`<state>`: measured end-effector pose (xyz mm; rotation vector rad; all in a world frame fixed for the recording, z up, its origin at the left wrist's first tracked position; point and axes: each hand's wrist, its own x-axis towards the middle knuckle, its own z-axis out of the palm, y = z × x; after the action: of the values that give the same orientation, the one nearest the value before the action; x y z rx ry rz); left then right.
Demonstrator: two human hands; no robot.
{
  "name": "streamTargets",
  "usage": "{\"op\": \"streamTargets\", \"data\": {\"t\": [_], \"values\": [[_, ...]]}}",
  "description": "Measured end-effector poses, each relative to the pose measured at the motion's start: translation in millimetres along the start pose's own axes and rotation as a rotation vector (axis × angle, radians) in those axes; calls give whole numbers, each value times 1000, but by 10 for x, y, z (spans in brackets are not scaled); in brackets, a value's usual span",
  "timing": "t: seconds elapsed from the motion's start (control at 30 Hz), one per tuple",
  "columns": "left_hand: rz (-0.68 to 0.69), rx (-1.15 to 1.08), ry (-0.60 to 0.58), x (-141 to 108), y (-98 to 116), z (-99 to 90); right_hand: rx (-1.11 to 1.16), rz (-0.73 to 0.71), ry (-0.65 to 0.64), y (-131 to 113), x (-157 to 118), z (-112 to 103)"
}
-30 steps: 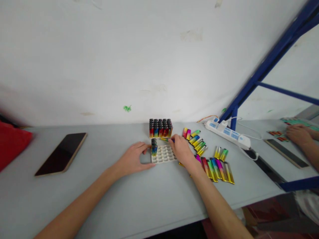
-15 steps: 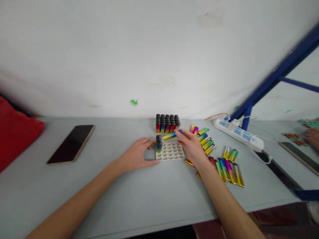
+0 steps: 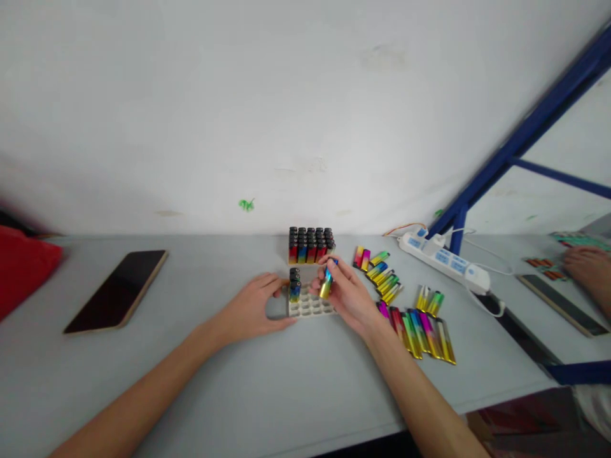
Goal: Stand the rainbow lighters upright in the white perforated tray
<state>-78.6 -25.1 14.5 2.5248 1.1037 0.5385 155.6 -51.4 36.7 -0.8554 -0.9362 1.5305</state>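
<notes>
My right hand [image 3: 347, 289] pinches a blue-to-gold lighter [image 3: 328, 280] above a white tray [image 3: 312, 311] with rows of holes. The lighter is tilted, its gold end pointing down. My left hand [image 3: 252, 305] grips the tray at its left side, thumb by the front corner and fingers by the back. Several lighters with black tops [image 3: 294, 289] stand upright in the tray's left column. Part of the tray is hidden behind my right hand. Just behind it, a full block of upright lighters [image 3: 311, 248] stands in rows.
Loose metallic-coloured lighters [image 3: 420, 331] lie to the right, with more [image 3: 382, 273] behind them. A white power strip [image 3: 443, 259] with cables sits farther right, near a blue metal frame [image 3: 458, 222]. A dark phone [image 3: 117, 289] and red cloth [image 3: 26, 270] are left. Another person's hand [image 3: 589, 270] shows at far right.
My right hand has brought the lighter lower and turned it from nearly level to steep, gold end down, over the tray. My left hand stays at the tray. The view has shifted slightly.
</notes>
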Motion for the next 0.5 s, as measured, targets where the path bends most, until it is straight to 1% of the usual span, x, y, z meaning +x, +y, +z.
{"op": "streamTargets", "data": {"t": [0.1,0.27,0.37,0.5], "values": [[1,6,16,12,-11,14,52,0,16,27,11,14],[-3,11,12,27,-23,18,63,28,-8,31,-4,30],[-11,11,16,25,-8,7,23,61,17,45,-6,38],[-8,5,21,15,-3,10,-81,88,83,110,12,33]]}}
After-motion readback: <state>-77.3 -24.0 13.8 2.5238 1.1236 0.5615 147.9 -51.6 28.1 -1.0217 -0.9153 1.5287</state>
